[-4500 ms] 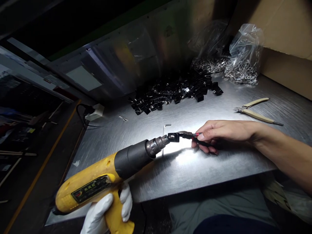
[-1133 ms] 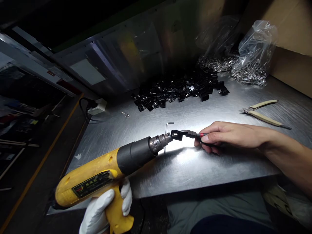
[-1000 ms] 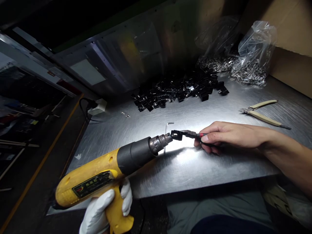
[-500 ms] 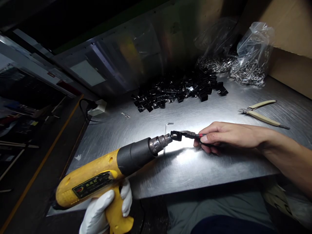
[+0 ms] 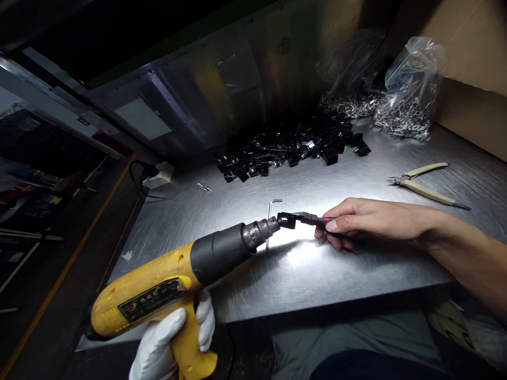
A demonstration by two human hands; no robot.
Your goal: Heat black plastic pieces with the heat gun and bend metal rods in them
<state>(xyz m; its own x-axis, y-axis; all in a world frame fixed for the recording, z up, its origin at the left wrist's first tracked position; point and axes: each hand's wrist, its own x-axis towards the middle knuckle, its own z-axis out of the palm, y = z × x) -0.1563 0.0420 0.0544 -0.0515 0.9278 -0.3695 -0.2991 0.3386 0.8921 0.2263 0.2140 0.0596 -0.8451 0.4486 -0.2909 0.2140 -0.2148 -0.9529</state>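
While gloved fingers (image 5: pixel 206 322) grip the heat gun (image 5: pixel 146 290), bare metal separates it from the cutters (image 5: pixel 428 184).

Premises are of a factory or workshop type. Indications noted: a bare metal desk (image 5: pixel 336 274), surface scuffed, backed by metal panelling (image 5: pixel 245 74). A yellow heat gun (image 5: pixel 146 295) is in use as a hand tool at the desk, with cutting pliers (image 5: pixel 423 184) and a hex key (image 5: pixel 270 211) on the surface. Small black parts (image 5: pixel 289 148) are heaped in quantity; clear bags (image 5: pixel 407 105) contain many small metal pieces. A cardboard box wall (image 5: pixel 471 47) stands at the right. A yellow line (image 5: pixel 75 258) marks the dark floor (image 5: pixel 43 338) at the left.
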